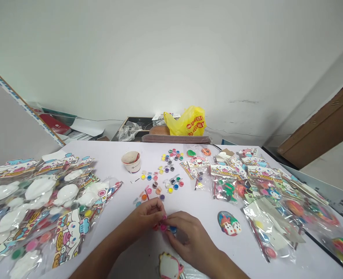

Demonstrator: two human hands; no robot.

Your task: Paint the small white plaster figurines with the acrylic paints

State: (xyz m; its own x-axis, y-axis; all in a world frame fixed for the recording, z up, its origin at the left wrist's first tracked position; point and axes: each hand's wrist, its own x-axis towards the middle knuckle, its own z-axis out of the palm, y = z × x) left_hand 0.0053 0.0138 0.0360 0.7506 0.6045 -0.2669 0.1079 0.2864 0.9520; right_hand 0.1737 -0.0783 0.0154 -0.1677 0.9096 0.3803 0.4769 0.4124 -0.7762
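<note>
My left hand (pixel 151 214) and my right hand (pixel 186 230) meet near the front middle of the white table. Between their fingertips is a small strip of paint pots (pixel 163 227), with pink, red and blue showing; the fingers of both hands are closed on it. A partly painted white figure (pixel 170 266) with a pink and yellow edge lies just below my hands. Beyond them, several loose paint pot strips (pixel 175 186) are spread over the table. To the right lies a painted round plaque (pixel 229 223) with little houses.
Bagged white figures (pixel 40 188) cover the left side. More craft packs (pixel 268 228) crowd the right. A paper cup (pixel 131 162) stands at the back left of the table (pixel 113 155). Behind the table's far edge sits a yellow plastic bag (pixel 187 123).
</note>
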